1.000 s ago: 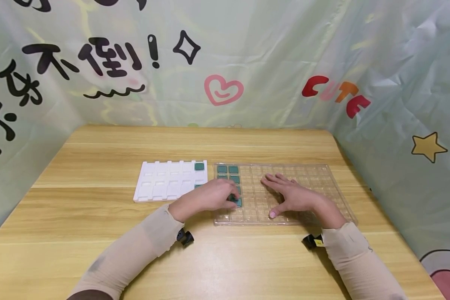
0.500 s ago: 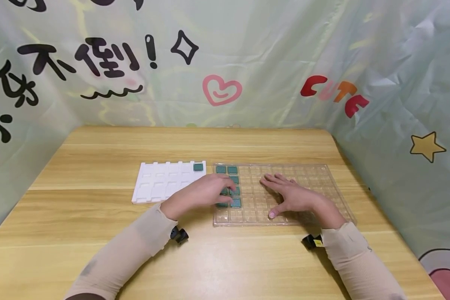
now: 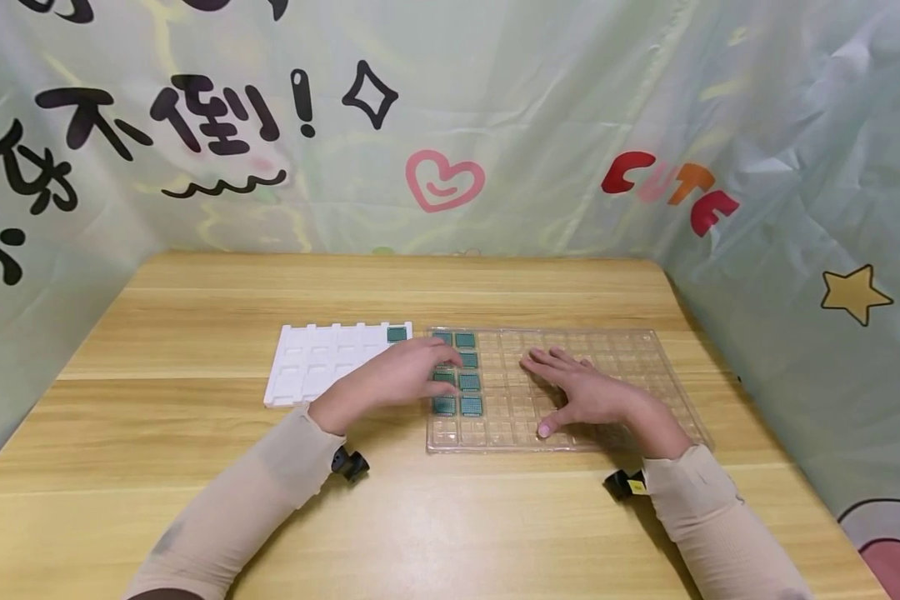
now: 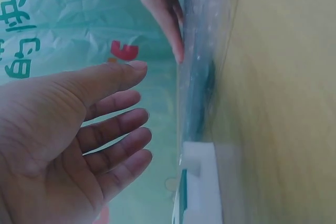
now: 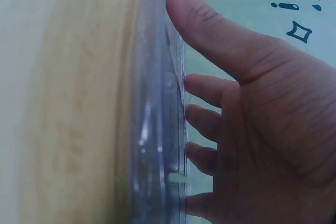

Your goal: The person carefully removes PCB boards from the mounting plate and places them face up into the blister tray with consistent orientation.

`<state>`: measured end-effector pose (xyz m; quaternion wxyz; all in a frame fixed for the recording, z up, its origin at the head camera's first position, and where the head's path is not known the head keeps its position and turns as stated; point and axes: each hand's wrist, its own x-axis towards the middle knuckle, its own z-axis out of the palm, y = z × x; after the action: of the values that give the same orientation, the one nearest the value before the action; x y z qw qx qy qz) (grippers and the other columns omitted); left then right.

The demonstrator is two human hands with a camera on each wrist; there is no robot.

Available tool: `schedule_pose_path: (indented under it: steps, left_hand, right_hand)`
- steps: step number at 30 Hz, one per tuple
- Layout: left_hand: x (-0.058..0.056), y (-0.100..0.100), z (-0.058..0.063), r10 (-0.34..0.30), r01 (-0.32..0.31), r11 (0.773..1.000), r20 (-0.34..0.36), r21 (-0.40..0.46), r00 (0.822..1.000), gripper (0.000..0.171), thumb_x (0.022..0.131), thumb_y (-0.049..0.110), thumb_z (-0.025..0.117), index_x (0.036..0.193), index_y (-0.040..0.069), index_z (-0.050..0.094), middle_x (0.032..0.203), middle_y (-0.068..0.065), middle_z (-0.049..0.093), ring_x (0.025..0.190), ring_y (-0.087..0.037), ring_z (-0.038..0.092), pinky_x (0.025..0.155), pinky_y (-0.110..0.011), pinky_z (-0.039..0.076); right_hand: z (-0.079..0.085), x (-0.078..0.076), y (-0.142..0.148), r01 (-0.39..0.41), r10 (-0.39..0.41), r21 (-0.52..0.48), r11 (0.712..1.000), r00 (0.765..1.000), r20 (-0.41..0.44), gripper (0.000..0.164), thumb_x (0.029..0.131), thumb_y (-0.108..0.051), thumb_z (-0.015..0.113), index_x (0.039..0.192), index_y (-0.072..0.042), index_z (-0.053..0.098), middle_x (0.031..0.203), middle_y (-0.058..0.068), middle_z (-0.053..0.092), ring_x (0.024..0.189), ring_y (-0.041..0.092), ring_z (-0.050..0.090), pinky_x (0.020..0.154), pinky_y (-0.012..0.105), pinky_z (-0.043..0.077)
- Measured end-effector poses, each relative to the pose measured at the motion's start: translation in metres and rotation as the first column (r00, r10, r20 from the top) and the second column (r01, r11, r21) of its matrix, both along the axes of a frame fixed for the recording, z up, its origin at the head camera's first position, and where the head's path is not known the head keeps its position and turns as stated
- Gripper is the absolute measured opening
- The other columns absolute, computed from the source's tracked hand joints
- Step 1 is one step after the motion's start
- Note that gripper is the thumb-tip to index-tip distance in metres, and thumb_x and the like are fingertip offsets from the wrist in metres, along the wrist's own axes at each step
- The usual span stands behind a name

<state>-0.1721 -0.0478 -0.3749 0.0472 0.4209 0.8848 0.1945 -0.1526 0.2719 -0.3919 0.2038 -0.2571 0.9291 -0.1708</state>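
Observation:
My left hand point(image 3: 393, 371) hovers over the gap between the white tray and the clear tray, fingers loosely bent and apart. Nothing is between thumb and fingers in the left wrist view. Several green chips point(image 3: 471, 406), small and square like circuit parts, fill two columns at the left end of the clear plastic tray point(image 3: 498, 432). My left fingertips overlap the left column in the head view. Spread out on the middle of the clear tray, my right hand point(image 3: 588, 396) touches it with fingertips and thumb.
Left of the clear tray lies a white pocketed tray point(image 3: 292, 375), with a green chip point(image 3: 397, 334) in its far right pocket. My left hand covers its near right corner. Both trays sit on a wooden table point(image 3: 450, 517), with a printed cloth point(image 3: 532, 167) behind.
My left hand has drawn back leftwards and slightly away from me, uncovering chips in the near rows of the clear tray. My right hand has stayed still.

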Motion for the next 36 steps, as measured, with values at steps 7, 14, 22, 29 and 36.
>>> schedule_pose_path:
  steps: [7,14,22,29,36]
  left_hand:
    - [-0.009,-0.01,0.003,0.086,-0.086,0.996,0.04,-0.002,0.996,0.044,0.092,0.029,0.071,0.13,0.011,0.062,0.132,-0.004,0.058,0.121,-0.023,0.054,0.103,-0.039,0.043]
    - [-0.018,-0.019,0.003,0.13,-0.131,0.991,0.038,0.003,0.991,0.048,0.091,0.031,0.072,0.132,0.008,0.06,0.131,-0.008,0.057,0.121,-0.026,0.053,0.101,-0.041,0.044]
    - [-0.027,-0.028,0.001,0.169,-0.17,0.985,0.077,0.006,0.983,0.053,0.089,0.031,0.073,0.135,0.009,0.058,0.135,-0.01,0.054,0.124,-0.031,0.051,0.102,-0.046,0.042]
    - [-0.035,-0.035,-0.005,0.21,-0.209,0.978,0.113,-0.018,0.971,0.054,0.091,0.033,0.072,0.138,0.012,0.056,0.14,-0.01,0.051,0.13,-0.031,0.046,0.106,-0.047,0.039]
    - [-0.042,-0.041,-0.005,0.267,-0.259,0.964,0.154,-0.065,0.951,0.063,0.092,0.036,0.069,0.145,0.008,0.047,0.146,-0.014,0.045,0.133,-0.032,0.042,0.108,-0.048,0.036]
  right_hand:
    - [0.0,0.0,0.0,0.001,-0.001,0.002,1.0,1.0,0.0,0.112,0.071,-0.061,0.076,0.157,-0.014,0.022,0.162,0.013,0.009,0.146,0.042,-0.001,0.106,0.073,0.004]
    - [0.0,0.0,0.0,0.003,-0.003,-0.001,1.0,1.0,-0.006,0.112,0.071,-0.062,0.076,0.157,-0.013,0.022,0.162,0.014,0.009,0.146,0.042,-0.001,0.106,0.074,0.004]
    - [0.0,-0.001,0.0,-0.003,0.003,0.001,1.0,1.0,-0.01,0.112,0.071,-0.061,0.076,0.157,-0.013,0.022,0.162,0.014,0.01,0.146,0.042,0.0,0.106,0.074,0.005]
    - [0.0,0.0,-0.001,-0.001,0.001,0.004,1.0,1.0,-0.01,0.112,0.071,-0.062,0.076,0.157,-0.014,0.022,0.162,0.013,0.01,0.146,0.042,0.0,0.106,0.074,0.005]
    - [0.0,-0.001,-0.001,0.001,-0.001,0.0,1.0,1.0,-0.006,0.112,0.071,-0.061,0.077,0.157,-0.013,0.022,0.162,0.013,0.009,0.146,0.042,-0.001,0.106,0.073,0.004]
